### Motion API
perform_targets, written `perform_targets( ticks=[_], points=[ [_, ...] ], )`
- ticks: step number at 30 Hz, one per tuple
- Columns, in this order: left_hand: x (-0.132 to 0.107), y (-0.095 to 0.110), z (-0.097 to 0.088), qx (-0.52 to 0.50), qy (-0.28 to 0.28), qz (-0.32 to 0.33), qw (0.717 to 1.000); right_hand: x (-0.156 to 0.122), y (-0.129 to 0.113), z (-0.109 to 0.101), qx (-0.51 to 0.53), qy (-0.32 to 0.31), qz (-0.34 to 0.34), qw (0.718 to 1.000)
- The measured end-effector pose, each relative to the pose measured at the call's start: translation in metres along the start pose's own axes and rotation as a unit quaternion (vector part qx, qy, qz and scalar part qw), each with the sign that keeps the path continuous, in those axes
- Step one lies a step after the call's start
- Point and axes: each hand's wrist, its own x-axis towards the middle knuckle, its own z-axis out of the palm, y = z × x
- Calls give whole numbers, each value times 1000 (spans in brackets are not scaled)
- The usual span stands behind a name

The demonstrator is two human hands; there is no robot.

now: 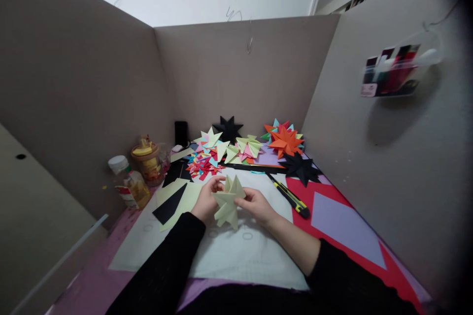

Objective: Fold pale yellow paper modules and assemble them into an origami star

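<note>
Black sleeves [162, 263] slant inward, left hand [207, 200] and right hand [257, 205] (together pinching one pale star [226, 206]), with one cutter [291, 198], two black stars [301, 168] about.

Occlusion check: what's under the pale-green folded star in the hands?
White sheet with faint ring marks shows around the star, held between left hand and right hand. Whatever lies directly beneath is covered.

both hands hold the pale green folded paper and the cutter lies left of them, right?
No, the cutter lies to the right, as the head view shows. The left hand and right hand do both hold the pale green folded paper.
</note>
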Motion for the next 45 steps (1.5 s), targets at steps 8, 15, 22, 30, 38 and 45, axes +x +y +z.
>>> perform_targets(
  ticks=[8, 15, 22, 30, 38, 45],
  points=[
    [0, 6, -4, 45, 27, -7, 999, 8, -1, -8, 65, 115, -9, 991],
    [10, 2, -20, -64, 79, -35, 994, 24, 5, -40, 150, 355, -54, 921],
    [8, -2, -14, -83, 33, -22, 996, 16, 11, -27, 43, 235, -46, 970],
    [10, -6, -15, -49, 45, 10, 998, 13, 5, -24, -1, 206, -34, 978],
    [10, -11, -10, -46, 47, 28, 997, 15, 16, -22, -31, 165, -16, 986],
    [7, -9, -4, -33, 76, 26, 996, 11, 8, -14, -46, 154, -2, 987]
  ],
)
